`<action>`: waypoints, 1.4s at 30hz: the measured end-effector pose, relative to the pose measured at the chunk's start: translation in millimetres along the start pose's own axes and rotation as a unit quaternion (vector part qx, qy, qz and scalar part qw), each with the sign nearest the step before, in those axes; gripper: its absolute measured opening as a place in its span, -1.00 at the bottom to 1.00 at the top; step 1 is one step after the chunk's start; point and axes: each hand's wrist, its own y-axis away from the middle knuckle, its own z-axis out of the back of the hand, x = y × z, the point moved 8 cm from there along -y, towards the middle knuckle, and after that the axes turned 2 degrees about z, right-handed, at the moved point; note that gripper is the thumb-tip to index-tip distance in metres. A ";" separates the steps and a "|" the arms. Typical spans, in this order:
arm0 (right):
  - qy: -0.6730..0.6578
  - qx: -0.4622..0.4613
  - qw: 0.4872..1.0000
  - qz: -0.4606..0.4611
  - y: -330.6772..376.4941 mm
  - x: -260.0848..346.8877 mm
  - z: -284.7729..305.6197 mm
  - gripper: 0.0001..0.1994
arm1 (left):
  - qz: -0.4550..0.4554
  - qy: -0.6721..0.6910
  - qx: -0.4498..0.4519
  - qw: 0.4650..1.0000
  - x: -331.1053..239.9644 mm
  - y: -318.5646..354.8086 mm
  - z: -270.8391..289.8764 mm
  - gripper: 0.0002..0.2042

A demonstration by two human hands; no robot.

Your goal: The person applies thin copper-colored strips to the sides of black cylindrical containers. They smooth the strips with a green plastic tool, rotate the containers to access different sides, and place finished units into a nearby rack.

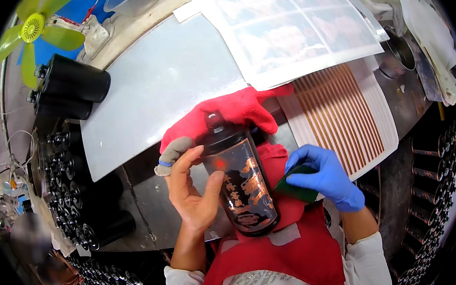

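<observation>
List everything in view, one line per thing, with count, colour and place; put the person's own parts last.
bottle: one, black with copper print, centre, lying on the red cloth
red cloth: one, red, under the bottle
green pad: one, dark green, against the bottle's right side
metal sheet: one, grey, upper left
striped sheet: one, white with copper stripes, right
printed sheets: a stack, pale, top
fan: one, yellow-green, top left
black bottles: many, left and right edges
left hand: bare, grips the bottle
right hand: blue glove, holds the green pad

bottle (240, 184) on cloth (236, 109), sheets (294, 25) behind.
</observation>
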 end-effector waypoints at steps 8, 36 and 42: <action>-0.048 0.007 0.999 -0.004 4.9 -4.0 -6.7 -0.79 | -0.017 0.009 -0.007 1.000 -1.4 1.0 -2.7 -0.55; 0.341 0.027 0.928 0.150 -44.3 92.0 -66.4 -0.81 | -0.124 -0.173 0.223 0.951 -61.5 -42.2 -19.2 -0.71; 0.345 0.037 0.905 0.246 -33.0 97.9 -75.9 -0.90 | -0.148 -0.158 0.227 0.949 -64.0 -48.2 -9.7 -0.75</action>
